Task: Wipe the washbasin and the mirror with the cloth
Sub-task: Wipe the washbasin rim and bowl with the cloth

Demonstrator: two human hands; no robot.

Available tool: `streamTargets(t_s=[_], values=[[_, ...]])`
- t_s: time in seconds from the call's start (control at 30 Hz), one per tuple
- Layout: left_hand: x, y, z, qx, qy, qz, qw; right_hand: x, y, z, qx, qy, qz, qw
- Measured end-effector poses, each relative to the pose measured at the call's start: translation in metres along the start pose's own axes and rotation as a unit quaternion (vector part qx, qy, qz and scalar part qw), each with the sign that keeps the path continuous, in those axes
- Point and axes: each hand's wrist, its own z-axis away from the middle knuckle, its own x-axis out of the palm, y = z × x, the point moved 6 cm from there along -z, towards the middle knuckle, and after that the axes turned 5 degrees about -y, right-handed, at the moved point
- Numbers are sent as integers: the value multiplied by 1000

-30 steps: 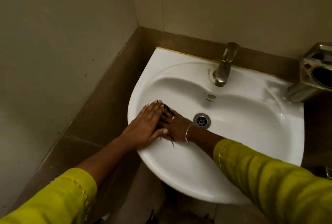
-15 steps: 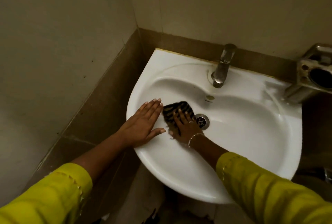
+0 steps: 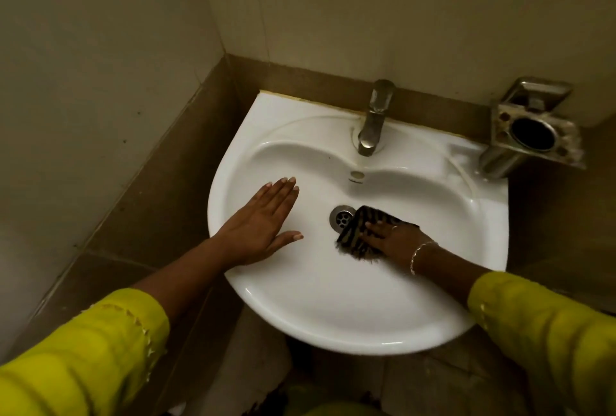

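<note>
A white washbasin [image 3: 333, 325] is fixed in a wall corner. My right hand [image 3: 393, 240] presses a dark striped cloth [image 3: 358, 232] flat against the bowl, just right of the drain [image 3: 341, 217]. My left hand [image 3: 263, 222] lies flat on the basin's left rim and inner slope, fingers together, holding nothing. Both arms wear yellow sleeves. No mirror is in view.
A metal tap [image 3: 375, 118] stands at the back of the basin. A metal soap and tumbler holder [image 3: 530, 135] hangs on the wall at the back right. Brown tiles run behind and beside the basin, with pale walls above.
My right hand has slid the cloth from the bowl's left side, beside my left hand, across the drain to its right. The left hand has stayed on the rim.
</note>
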Motion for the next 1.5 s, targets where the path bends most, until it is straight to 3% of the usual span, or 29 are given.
streamTargets(t_s=[0.13,0.23,0.3,0.37,0.4,0.43,0.5,0.53,0.57,0.6,0.7,0.73,0.77,0.83,0.87,0.93,0.97,1.0,1.07,1.13,1.3,1.37,1.5], values=[[1,2,0,2,-2,-2,1000,2,-22,-2,202,-130,-75,968],[4,1,1,0,-6,0,1000,-14,-59,0,191,-120,-135,965],[5,1,1,-1,1,9,1000,-33,-71,6,165,-90,-252,949],[6,-1,1,-10,14,47,999,-48,-65,14,163,-74,-422,889],[5,-4,2,-20,20,76,997,-52,-58,18,171,-73,-535,824],[5,-6,3,-28,27,103,994,-53,-50,22,173,-66,-668,721],[3,-10,5,-40,34,133,990,-52,-39,31,151,-33,-874,462],[3,-13,6,-44,33,136,989,-47,-34,34,146,-20,-918,367],[4,-15,7,-47,31,135,989,-43,-31,33,140,-11,-937,320],[5,-18,7,-52,29,133,989,-44,-30,30,139,-5,-936,322],[9,-22,9,-61,23,138,988,-58,-22,6,207,83,-872,436],[10,-23,9,-61,22,140,988,-70,-18,-5,220,138,-829,495],[10,-23,9,-60,20,144,987,-87,-13,-17,215,211,-752,586],[11,-25,9,-62,21,164,984,-135,-16,-42,109,323,-477,810],[11,-26,9,-65,27,182,981,-144,-22,-59,39,344,-319,882],[13,-31,11,-79,35,211,974,-144,-37,-91,-49,310,-70,947],[16,-33,13,-91,32,212,972,-137,-43,-101,-69,247,33,966],[20,-35,16,-102,24,207,973,-127,-46,-108,-79,136,117,981],[24,-38,20,-107,12,196,975,-96,-38,-111,-72,-7,178,981],[25,-39,19,-100,6,189,977,-83,-25,-98,-15,-30,176,984],[21,-30,9,-77,3,166,983,-41,4,-74,75,8,149,986],[22,-25,6,-71,-1,161,984,-32,8,-54,118,35,93,988],[25,-18,5,-63,-9,153,986,-22,19,-17,240,9,-40,970]])
